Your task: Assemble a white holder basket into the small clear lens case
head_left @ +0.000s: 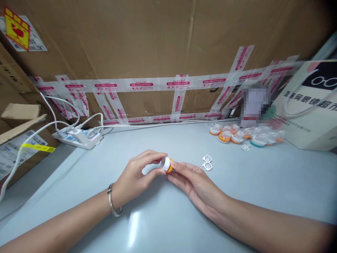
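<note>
Two bare hands meet over a pale grey table [237, 196], pinching one small round white-and-orange capsule [167, 164] between them, w/ the piece held just above the tabletop near its middle. The left hand [137, 175], a metal bangle [113, 205] on its wrist, has thumb & fingers closed around the white end; the right hand [196, 184] lies flatter, its fingertips pressed to the orange end, otherwise fairly straight. Just beside the right hand lie two tiny white perforated discs [207, 162]. Further back & to the right, a heap of similar capsules [243, 135], mostly orange, one teal, sits near a white paper bag [310, 112]. A white power strip [77, 137] w/ cables rests at the far left against taped cardboard boxes [158, 52]. Risk, as judged here: the grip is fingertip-only on a small smooth part, so a squeeze off-centre could pop it loose & send it rolling across the slick surface; a sweep of the right wrist could also scatter the loose discs.
</note>
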The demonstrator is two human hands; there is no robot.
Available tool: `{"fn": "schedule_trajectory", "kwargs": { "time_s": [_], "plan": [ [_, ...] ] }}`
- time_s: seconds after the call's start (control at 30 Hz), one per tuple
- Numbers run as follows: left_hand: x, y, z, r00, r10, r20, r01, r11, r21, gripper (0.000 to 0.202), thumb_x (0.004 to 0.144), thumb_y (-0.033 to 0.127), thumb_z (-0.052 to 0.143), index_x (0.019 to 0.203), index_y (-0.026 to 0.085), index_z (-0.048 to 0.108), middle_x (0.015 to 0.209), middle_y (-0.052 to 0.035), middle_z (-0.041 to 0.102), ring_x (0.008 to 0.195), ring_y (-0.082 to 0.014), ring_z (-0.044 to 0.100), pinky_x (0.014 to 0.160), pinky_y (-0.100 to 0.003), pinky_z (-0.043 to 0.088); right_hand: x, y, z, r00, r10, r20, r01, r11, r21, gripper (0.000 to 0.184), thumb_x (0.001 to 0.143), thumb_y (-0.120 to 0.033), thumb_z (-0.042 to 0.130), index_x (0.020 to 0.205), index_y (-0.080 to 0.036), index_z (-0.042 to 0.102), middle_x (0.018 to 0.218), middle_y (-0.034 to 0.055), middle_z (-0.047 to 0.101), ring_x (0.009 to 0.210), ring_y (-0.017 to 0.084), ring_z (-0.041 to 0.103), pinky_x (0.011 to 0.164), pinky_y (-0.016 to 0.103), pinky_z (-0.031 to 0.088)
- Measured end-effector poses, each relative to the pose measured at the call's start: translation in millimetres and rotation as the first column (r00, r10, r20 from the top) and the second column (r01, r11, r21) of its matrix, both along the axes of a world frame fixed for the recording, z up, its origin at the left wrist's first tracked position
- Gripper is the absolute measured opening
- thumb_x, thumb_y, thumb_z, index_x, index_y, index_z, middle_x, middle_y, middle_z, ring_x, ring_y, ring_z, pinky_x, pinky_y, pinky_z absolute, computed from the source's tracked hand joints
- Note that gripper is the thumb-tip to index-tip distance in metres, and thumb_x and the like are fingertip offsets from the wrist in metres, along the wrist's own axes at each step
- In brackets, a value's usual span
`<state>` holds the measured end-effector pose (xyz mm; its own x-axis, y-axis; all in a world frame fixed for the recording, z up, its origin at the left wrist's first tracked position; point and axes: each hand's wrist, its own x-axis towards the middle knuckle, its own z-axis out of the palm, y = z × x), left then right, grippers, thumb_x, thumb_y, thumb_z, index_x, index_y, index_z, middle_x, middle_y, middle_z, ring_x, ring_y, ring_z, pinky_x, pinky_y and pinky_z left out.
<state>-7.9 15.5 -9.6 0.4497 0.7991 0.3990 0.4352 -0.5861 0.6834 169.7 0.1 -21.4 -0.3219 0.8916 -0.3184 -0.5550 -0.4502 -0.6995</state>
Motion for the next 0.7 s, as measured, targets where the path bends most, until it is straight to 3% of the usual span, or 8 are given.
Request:
{"fn": "schedule_trajectory", "kwargs": {
  "time_s": [0.1,0.37,0.7],
  "plan": [
    [1.9,0.0,-2.2,0.998,0.003,0.055,0.001,0.996,-0.084,0.03,0.081,0.018,0.058,0.111,0.02,0.058,0.102,-0.006,0.061,0.092,-0.0164,0.059,0.085,-0.032,0.05,-0.1,-0.5,1.6,0.999,-0.004,0.039,0.005,1.0,-0.02,0.024,0.068,-0.026,0.07,0.086,-0.01,0.068,0.089,0.008,0.069,0.088,0.015,0.064,0.087,0.027,0.049],
    [3.8,0.7,-3.1,0.993,-0.002,0.12,0.016,0.993,-0.116,0.028,0.08,0.02,0.058,0.109,0.019,0.059,0.102,-0.0069,0.062,0.093,-0.0184,0.059,0.086,-0.036,0.051,0.8,0.8,3.5,0.998,0.023,0.055,-0.021,0.999,-0.027,0.026,0.069,-0.03,0.07,0.087,-0.012,0.068,0.091,0.0082,0.069,0.088,0.015,0.063,0.086,0.025,0.049],
    [6.6,0.2,-1.9,0.986,0.019,0.167,0.023,0.969,-0.246,0.025,0.082,0.02,0.056,0.106,0.017,0.059,0.103,-0.0075,0.063,0.094,-0.0186,0.06,0.087,-0.035,0.05,0.1,0.5,3.5,0.997,0.016,0.069,-0.014,0.999,-0.032,0.029,0.071,-0.033,0.067,0.09,-0.011,0.067,0.091,0.0085,0.068,0.091,0.015,0.063,0.087,0.025,0.048]
  ]
}}
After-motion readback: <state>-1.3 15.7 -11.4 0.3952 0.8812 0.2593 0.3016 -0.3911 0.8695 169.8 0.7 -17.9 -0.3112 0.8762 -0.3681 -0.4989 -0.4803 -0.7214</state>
